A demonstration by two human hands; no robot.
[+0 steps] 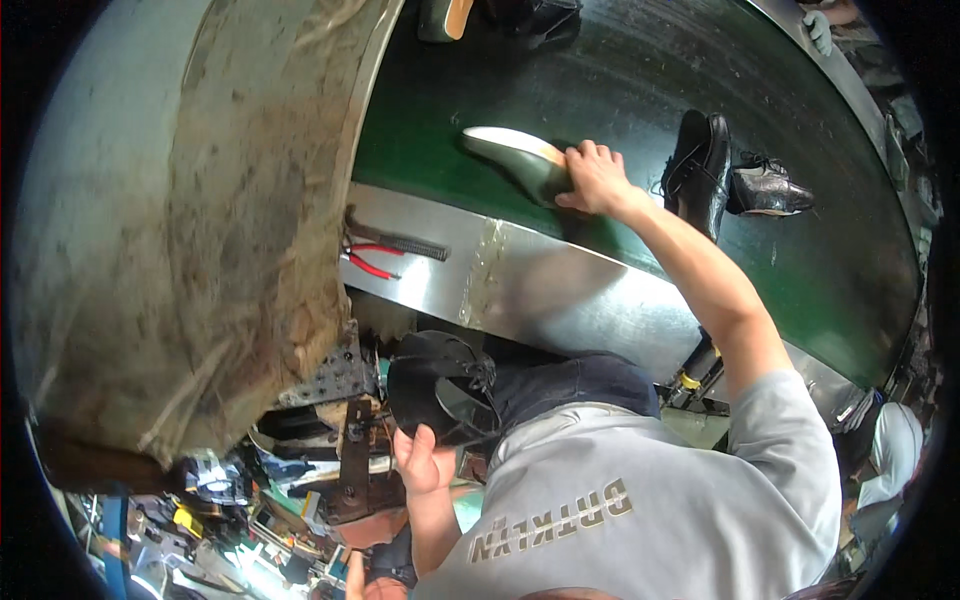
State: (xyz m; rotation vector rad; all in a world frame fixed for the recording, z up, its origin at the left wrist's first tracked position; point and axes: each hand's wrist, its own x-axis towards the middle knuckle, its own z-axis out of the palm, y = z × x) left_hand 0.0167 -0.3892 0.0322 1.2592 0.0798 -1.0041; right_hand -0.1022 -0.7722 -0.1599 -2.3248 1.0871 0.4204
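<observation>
Green shoe last, near twelve o'clock — likely rigid, slick; best held where right hand grasps, thick end. Left hand, seven o'clock — grasping black upper.

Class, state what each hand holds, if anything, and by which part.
The right hand grips the grey-green shoe form by its right end; the left hand holds the black shoe by its lower edge.
</observation>
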